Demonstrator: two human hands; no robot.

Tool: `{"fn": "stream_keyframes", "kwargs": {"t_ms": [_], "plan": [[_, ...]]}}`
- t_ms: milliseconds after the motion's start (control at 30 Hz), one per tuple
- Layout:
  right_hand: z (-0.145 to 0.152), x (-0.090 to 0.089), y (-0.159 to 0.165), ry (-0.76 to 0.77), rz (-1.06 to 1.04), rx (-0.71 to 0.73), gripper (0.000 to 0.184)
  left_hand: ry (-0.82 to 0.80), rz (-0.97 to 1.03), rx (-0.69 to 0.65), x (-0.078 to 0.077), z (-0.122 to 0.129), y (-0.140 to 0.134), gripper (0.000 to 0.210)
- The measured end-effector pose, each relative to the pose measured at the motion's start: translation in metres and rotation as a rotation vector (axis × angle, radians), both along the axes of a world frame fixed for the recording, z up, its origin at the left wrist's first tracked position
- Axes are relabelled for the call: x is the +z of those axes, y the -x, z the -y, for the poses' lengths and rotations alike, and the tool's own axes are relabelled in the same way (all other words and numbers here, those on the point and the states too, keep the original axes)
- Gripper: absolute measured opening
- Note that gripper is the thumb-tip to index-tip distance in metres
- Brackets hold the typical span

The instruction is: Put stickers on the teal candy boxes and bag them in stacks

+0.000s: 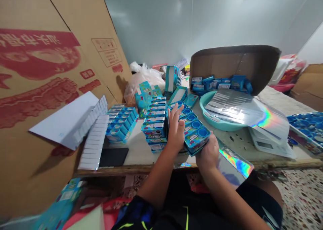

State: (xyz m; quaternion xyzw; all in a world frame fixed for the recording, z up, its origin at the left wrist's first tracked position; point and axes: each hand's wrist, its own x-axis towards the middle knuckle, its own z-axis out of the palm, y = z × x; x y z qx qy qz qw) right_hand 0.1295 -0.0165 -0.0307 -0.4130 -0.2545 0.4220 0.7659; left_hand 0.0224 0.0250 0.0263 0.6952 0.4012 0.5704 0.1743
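A slanted row of small blue candy boxes (193, 125), marked "CARAMELO MACIZO" and showing round blue circles on top, sits before me. My right hand (209, 152) grips its near end, fingers partly hidden beneath and behind it. My left hand (176, 129) rests along the row's left side, fingers stretched out and apart. Just left of that hand stands a stack of similar blue boxes (154, 125), layered on one another. Behind the row lie flat teal cartons (178, 94).
More blue boxes (121, 124) stand left, beside white card strips (93, 142) and a black pad (113, 157). Right are a turquoise basin (214, 121) under shiny sheets (232, 104), a scale (270, 147) and a tray of blue pieces (306, 127). A cardboard box (232, 60) stands behind.
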Motion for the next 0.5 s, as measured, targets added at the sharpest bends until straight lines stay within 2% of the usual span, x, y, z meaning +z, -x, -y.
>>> {"fn": "stream_keyframes", "kwargs": {"t_ms": [100,167,233,300,400,433,500], "plan": [[-0.004,0.003,-0.008,0.045,0.214,-0.083,0.038,0.105,-0.073,-0.025,0.008,-0.001,0.01,0.073],[-0.004,0.009,-0.016,0.024,0.347,-0.091,0.041,0.172,-0.137,-0.049,0.021,0.007,0.018,0.067],[0.0,0.01,-0.022,-0.008,0.4,-0.098,0.044,0.182,-0.132,-0.067,0.045,0.015,0.033,0.053],[0.007,0.004,-0.028,-0.064,0.437,-0.044,0.052,0.166,-0.055,-0.031,0.074,0.016,0.056,0.04],[0.017,-0.01,-0.036,-0.16,0.577,0.151,0.067,0.164,-0.029,0.097,0.112,-0.016,0.097,0.034],[0.02,-0.013,-0.039,-0.159,0.634,0.212,0.079,0.184,-0.011,0.099,0.119,-0.036,0.109,0.033],[0.026,-0.014,-0.04,-0.106,0.737,0.284,0.103,0.287,-0.009,0.09,0.119,-0.081,0.125,0.031]]}}
